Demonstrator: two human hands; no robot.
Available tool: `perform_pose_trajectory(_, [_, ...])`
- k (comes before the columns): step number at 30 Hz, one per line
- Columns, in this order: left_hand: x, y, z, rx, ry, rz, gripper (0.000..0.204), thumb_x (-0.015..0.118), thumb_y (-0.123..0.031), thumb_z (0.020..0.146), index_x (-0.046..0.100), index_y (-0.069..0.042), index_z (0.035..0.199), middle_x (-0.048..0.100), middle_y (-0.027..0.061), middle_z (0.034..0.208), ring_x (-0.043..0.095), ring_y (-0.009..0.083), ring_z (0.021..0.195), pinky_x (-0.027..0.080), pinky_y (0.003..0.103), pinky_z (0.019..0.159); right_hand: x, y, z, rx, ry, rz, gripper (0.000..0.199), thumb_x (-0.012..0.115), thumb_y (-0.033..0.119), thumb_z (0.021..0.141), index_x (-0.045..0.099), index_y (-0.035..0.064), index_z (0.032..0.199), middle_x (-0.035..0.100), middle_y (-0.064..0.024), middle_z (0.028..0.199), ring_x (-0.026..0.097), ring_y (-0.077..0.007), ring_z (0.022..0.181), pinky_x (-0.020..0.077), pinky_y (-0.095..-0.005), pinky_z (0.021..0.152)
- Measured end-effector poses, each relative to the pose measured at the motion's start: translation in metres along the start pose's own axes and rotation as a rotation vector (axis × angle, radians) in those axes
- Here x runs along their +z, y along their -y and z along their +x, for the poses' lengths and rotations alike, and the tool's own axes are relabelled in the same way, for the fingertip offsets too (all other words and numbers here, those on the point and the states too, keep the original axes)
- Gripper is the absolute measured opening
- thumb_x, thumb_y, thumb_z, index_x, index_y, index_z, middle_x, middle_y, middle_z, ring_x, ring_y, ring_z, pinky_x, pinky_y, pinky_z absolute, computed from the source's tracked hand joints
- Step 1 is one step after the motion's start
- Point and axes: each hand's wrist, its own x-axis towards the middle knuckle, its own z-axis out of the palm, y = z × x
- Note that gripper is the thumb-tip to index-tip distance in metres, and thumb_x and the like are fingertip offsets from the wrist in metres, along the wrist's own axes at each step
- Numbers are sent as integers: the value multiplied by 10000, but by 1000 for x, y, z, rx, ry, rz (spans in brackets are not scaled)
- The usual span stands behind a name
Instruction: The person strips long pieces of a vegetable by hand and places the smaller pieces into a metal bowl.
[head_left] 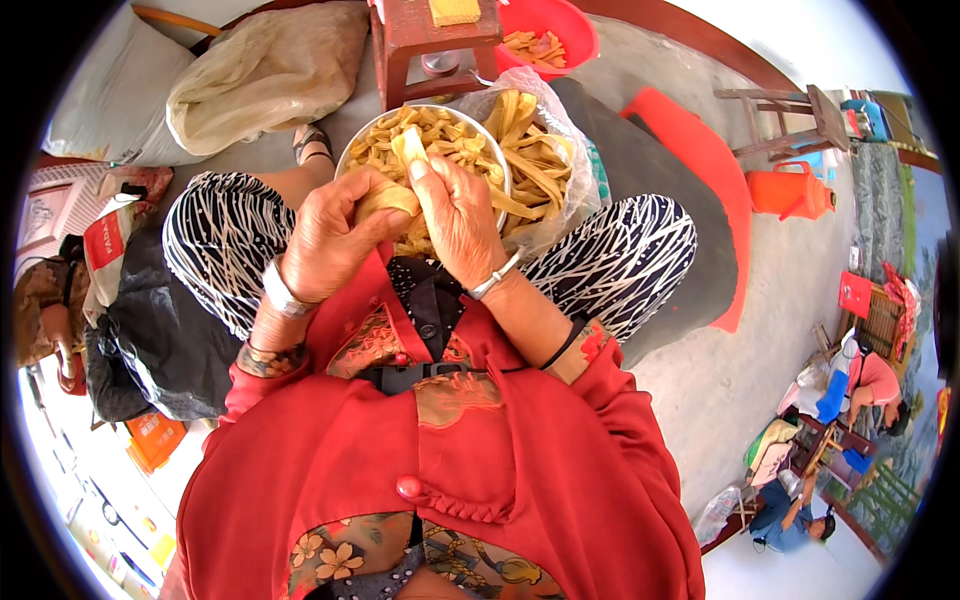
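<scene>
Both my hands meet over a white-rimmed basin (pixel 507 172) between my knees. A folded, pale yellow, leathery strip (pixel 409 147) sticks up between them. My left hand (pixel 338 232) has its fingers curled round the strip's lower part. Pressed against its right side are the thumb and fingers of my right hand (pixel 458 222). Short, cut-looking yellow pieces (pixel 455 133) of the same stuff fill the basin, partly hidden by my hands. Right beside it, a clear plastic bag (pixel 577 192) lies spread around long, flat yellow-brown strips (pixel 543 165).
Ahead stands a red-brown wooden stool (pixel 440 32) with a yellow block (pixel 455 11) on it. Behind it is a red basin (pixel 588 42) with more pieces. A large plastic sack (pixel 270 75) lies ahead left. An orange jug (pixel 790 192) stands at right; two people sit farther off.
</scene>
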Motion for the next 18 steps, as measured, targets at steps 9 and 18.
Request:
perform_pose_trajectory(9, [7,12,-11,-105,-40,138,207,605,35,784,551,-36,971,635,62,871,582,143,702,452,247,601,-20,4,-2,41,351,-34,486,531,466,888,574,-3,766,539,-139,597,555,-241,572,427,-348,549])
perform_pose_trajectory(18, [18,15,-10,-291,64,-1118,296,568,-94,898,550,-37,1187,620,18,930,487,36,651,356,154,559,-17,-9,-15,13,321,305,319,485,333,953,562,24,937,599,-123,724,596,-245,656,453,-315,608])
